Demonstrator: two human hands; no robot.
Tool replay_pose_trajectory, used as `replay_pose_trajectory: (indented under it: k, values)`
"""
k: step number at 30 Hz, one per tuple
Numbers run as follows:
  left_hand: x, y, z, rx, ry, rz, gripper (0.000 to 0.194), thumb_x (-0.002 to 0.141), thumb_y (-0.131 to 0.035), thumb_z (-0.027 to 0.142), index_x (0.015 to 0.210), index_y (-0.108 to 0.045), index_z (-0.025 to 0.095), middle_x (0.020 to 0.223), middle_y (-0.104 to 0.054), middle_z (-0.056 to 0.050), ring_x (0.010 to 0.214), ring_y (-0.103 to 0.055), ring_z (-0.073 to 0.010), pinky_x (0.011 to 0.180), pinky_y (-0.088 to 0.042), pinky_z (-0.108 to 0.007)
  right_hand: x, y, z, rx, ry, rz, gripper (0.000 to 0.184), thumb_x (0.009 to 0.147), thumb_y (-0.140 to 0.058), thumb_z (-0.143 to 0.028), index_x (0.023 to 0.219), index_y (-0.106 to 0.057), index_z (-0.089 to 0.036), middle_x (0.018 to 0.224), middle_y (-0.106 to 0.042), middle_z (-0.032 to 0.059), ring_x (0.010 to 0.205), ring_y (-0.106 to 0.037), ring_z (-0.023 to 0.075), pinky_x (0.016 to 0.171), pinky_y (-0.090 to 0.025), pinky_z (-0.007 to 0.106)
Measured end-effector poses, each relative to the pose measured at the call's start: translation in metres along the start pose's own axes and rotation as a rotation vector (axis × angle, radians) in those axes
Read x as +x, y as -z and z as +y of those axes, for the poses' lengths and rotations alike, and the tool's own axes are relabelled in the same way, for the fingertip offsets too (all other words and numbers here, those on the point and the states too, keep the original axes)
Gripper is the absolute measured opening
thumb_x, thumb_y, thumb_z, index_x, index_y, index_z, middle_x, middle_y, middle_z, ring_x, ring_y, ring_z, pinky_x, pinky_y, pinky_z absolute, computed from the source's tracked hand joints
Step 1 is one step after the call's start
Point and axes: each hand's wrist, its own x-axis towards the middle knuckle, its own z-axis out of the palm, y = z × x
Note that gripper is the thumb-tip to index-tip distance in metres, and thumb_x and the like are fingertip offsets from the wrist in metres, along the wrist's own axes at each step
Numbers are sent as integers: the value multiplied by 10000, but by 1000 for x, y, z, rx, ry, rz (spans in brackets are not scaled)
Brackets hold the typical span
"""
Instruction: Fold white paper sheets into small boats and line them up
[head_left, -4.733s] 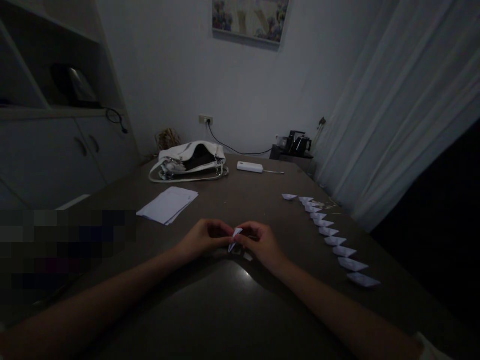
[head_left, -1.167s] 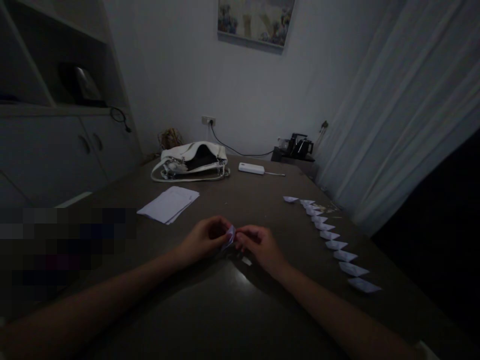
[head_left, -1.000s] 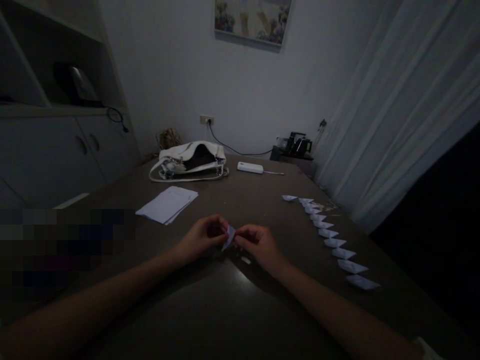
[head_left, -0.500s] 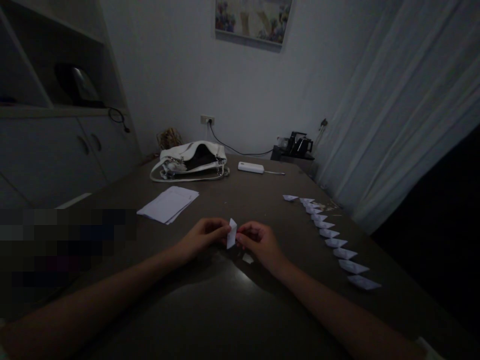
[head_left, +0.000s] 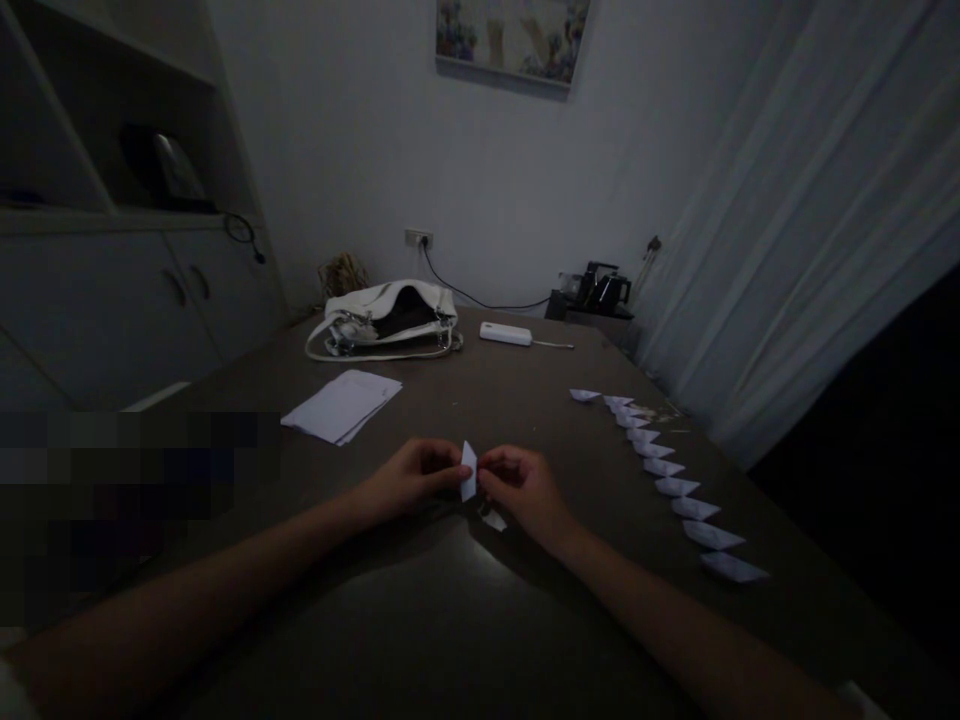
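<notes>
Folded paper (head_left: pixel 469 474) turned upright, left hand (head_left: pixel 411 477) pinching; right hand (head_left: pixel 529 492) grip unclear; bag (head_left: pixel 367 301) open (dark inside).

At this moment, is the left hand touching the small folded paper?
Touching. The head view shows the left hand with its thumb tip over the folded paper, and no gap between them.

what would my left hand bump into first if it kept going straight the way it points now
The right hand, most likely: its fingertips are just past the folded paper that the left hand pinches. Whether they already touch the paper is hard to tell.
</notes>
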Motion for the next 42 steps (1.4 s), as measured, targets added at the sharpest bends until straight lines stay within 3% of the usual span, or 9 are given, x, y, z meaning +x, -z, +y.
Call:
replay_pose_trajectory:
  k: [20,31,37,42]
  values:
    - [-1,1,-5,23,13,7,222,778,-640,344,810,-631,124,722,-629,-7,651,-556,-109,613,-401,-213,-2,0,0,7,26,-35,137,732,-628,-238,836,-623,-150,744,-649,31,638,-608,130,582,-478,244]
    - [-4,-2,0,96,-20,-97,226,798,-617,345,830,-644,123,785,-659,-35,726,-585,-139,671,-425,-236,-2,0,1,-129,73,-13,129,748,-614,-211,864,-601,-157,791,-656,47,692,-617,147,612,-481,254]
    - [0,-3,-2,30,-33,33,223,780,-626,343,807,-618,122,741,-623,-17,694,-566,-131,666,-425,-243,-2,1,0,-101,147,67,93,757,-599,-182,807,-521,-181,758,-585,4,674,-580,129,578,-463,227]
    - [0,-1,-3,-34,-46,11,204,770,-642,314,820,-604,120,757,-607,-11,700,-555,-119,657,-412,-231,-4,-1,-1,-70,158,21,135,759,-626,-195,853,-530,-185,805,-592,13,740,-590,139,650,-476,249]
